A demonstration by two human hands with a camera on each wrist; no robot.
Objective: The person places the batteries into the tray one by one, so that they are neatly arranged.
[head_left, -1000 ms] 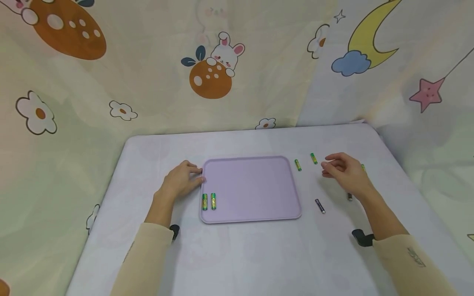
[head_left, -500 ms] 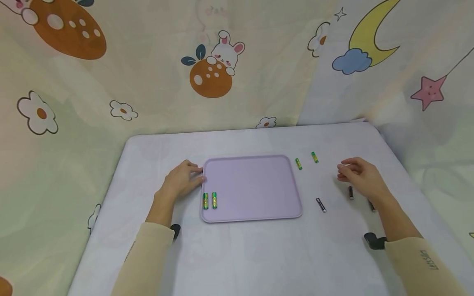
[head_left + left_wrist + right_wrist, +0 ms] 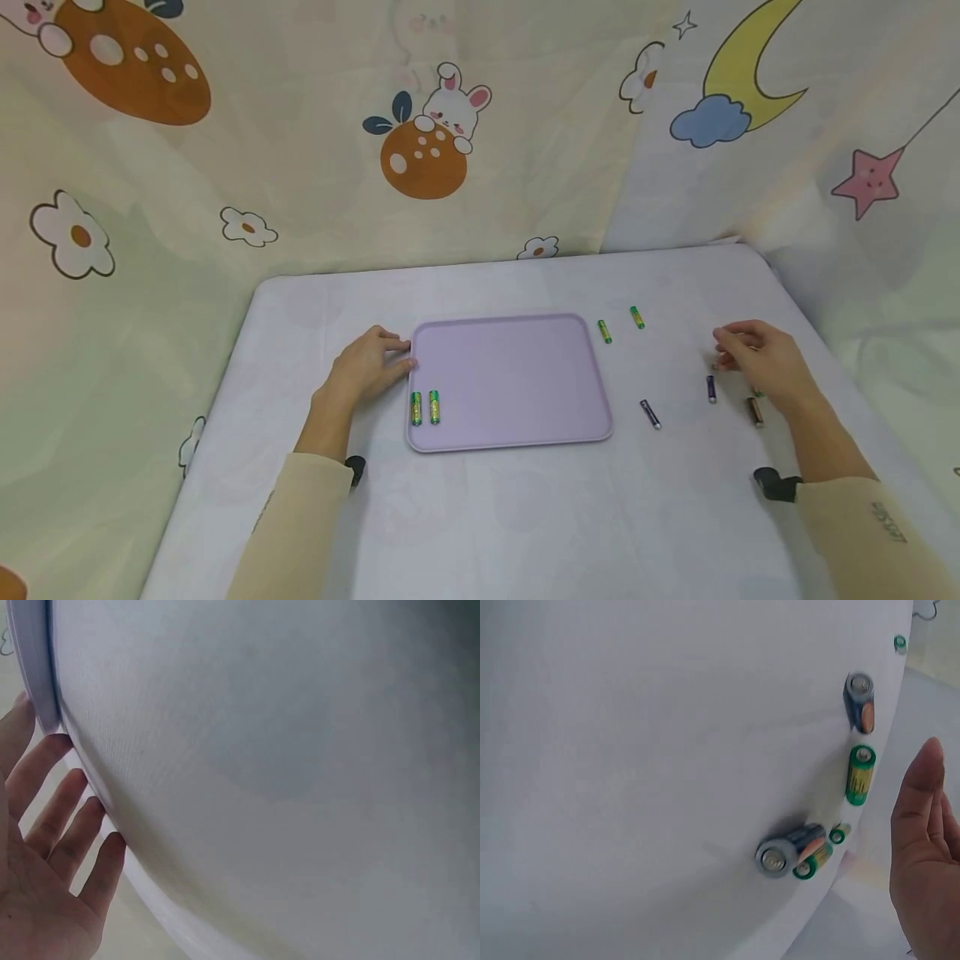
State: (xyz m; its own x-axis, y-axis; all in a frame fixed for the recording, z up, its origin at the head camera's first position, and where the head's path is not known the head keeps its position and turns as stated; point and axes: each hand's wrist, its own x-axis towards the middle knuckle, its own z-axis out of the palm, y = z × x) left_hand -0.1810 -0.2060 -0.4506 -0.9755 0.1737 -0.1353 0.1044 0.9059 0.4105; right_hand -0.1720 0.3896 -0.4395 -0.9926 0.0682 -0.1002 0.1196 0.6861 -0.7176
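Note:
My left hand [image 3: 367, 362] rests at the left rim of a pale purple tray [image 3: 517, 379], with thumb and fingertips on its edge. In the left wrist view the fingers spread along the tray's rim [image 3: 34, 667]. Two green-and-gold batteries [image 3: 425, 408] lie side by side inside the tray at its lower left. Over the right part of the table hovers my right hand [image 3: 765, 362], fingers loosely bent, nothing visible in them. Close below it lie dark batteries [image 3: 711, 389] and green ones; the right wrist view shows a green battery [image 3: 861, 776] near the fingers.
Right of the tray lie two green batteries [image 3: 637, 317] towards the back and a dark battery [image 3: 650, 414] nearer me. Another dark battery [image 3: 754, 412] lies beside my right wrist. A cartoon-print cloth [image 3: 315, 167] hangs behind the white-covered table [image 3: 510, 525].
My right hand has moved rightward, away from the green batteries by the tray, uncovering dark batteries below it. My left hand stays at the tray's rim.

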